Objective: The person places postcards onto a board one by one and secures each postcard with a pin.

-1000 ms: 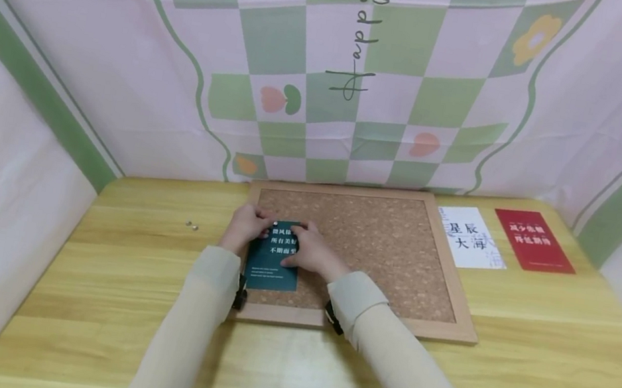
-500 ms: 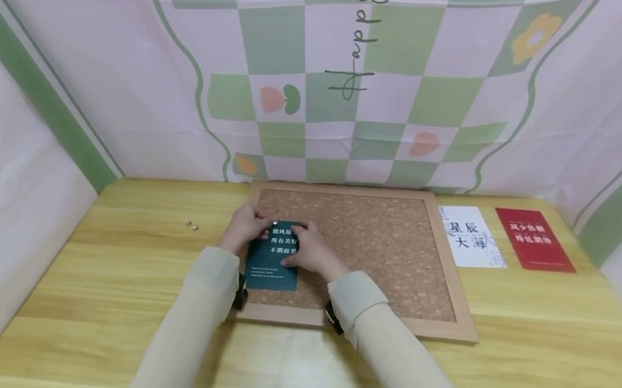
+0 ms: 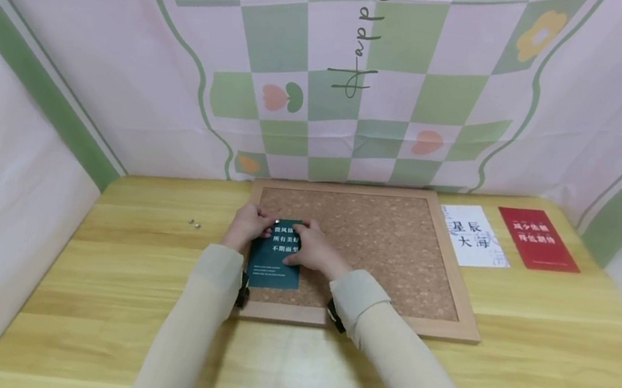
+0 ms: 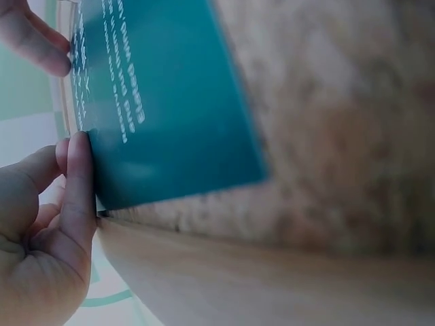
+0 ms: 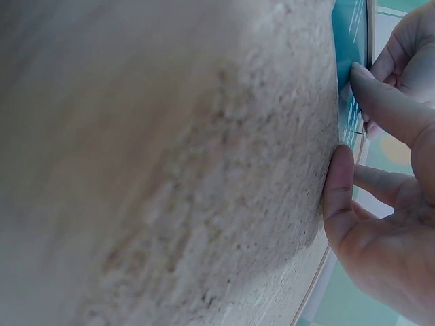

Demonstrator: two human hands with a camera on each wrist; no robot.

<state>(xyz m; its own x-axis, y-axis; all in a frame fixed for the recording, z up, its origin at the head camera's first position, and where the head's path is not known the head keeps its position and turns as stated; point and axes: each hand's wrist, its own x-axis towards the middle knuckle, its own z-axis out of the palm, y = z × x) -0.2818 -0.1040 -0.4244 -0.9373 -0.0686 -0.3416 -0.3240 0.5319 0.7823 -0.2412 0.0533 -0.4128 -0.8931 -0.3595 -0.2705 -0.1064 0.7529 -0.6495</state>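
Observation:
A dark green card [image 3: 275, 272] with white lettering lies on the left part of the framed corkboard [image 3: 375, 250]. At the card's top edge, my left hand [image 3: 246, 224] pinches a small silvery thumbtack [image 3: 277, 221] between thumb and forefinger; its point is hidden. My right hand [image 3: 315, 248] rests on the card's right side, thumb and fingers spread and pressing it against the cork. In the left wrist view the card [image 4: 177, 102] lies close to the left fingertips. The right wrist view shows the right thumb [image 5: 380, 102] on the card.
Two small silvery tacks [image 3: 194, 224] lie on the wooden table [image 3: 110, 285] left of the board. Right of it are a white card [image 3: 475, 245] with black characters and a red card [image 3: 538, 240]. A patterned cloth [image 3: 329, 109] hangs behind.
The head view has shifted slightly. Both hands, the green card and the tack keep their places on the board.

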